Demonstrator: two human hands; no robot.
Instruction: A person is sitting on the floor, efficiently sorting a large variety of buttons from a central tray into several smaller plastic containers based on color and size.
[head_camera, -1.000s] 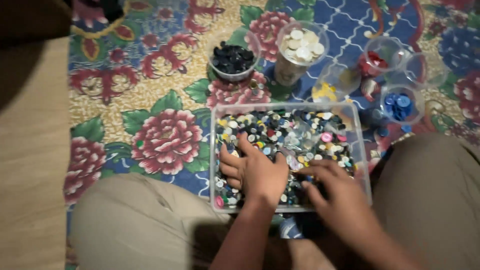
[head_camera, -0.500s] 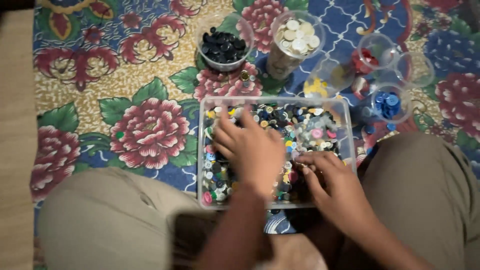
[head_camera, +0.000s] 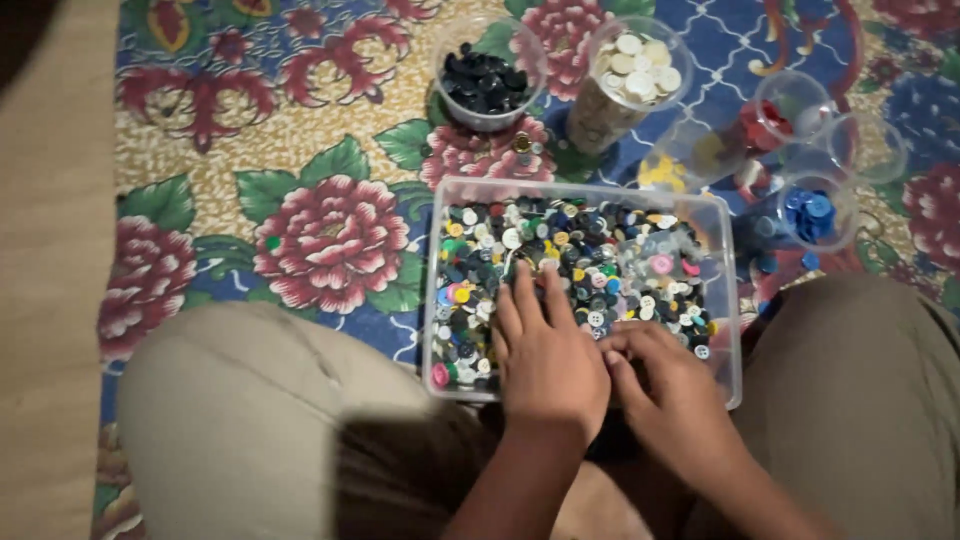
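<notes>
We have the clear plastic tray (head_camera: 728, 300) of mixed buttons (head_camera: 590, 265) on the floral floor mat (head_camera: 330, 240), wedged between our knees. Our left hand (head_camera: 545, 350) lies flat in the tray, fingers pressed together on the buttons; our right hand (head_camera: 665, 385), beside it at the tray's near edge, seems curled, though whether it pinches one we cannot tell. A hard sweep could spill buttons over the tray's low wall, or tip the clear cups (head_camera: 805, 205) just beyond its right corner.

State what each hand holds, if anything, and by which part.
Left hand lies flat, fingers spread, on the mixed buttons in the clear tray, gripping nothing. Right hand has its fingers curled among the buttons; any hold cannot be told.
</notes>
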